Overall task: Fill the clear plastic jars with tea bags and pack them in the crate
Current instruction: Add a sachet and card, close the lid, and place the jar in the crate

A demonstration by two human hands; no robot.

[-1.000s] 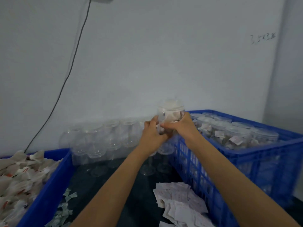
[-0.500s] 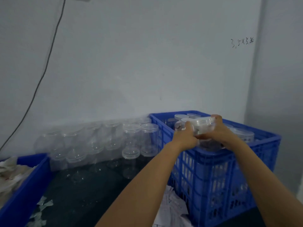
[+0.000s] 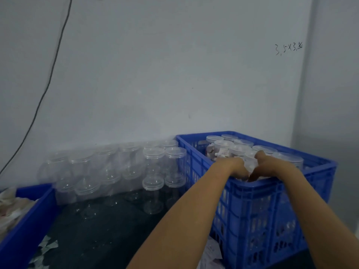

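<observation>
Left hand: the left hand reaches over the near rim of the crate, fingers curled down around the left side of a jar just inside it
Right hand: the right hand mirrors it, fingers curled around the right side of the same jar, thumb raised at the top
Held jar: a clear round plastic jar filled with tea bags sits between the two hands, low inside the near edge of the crate; whether it already rests on the crate floor is hidden by the hands and the rim, so probably not quite settled
Crate: a blue slatted plastic crate stands at the right, close to the wall corner
Packed jars: a group of lidded clear jars with tea bags stands upright in the far part of the crate, touching one another, their flat lids at about rim level
Empty jars: clear empty lidded plastic jars are stacked two high in rows along the wall, just left of the crate
Tea bag bin: a blue plastic bin at the far left holds pale paper tea bags
Work surface: a dark tabletop with a few loose tea bags near the bin and white paper slips beside the base of the crate
Wall: a black cable hangs down the pale wall, with handwritten numbers at upper right
</observation>
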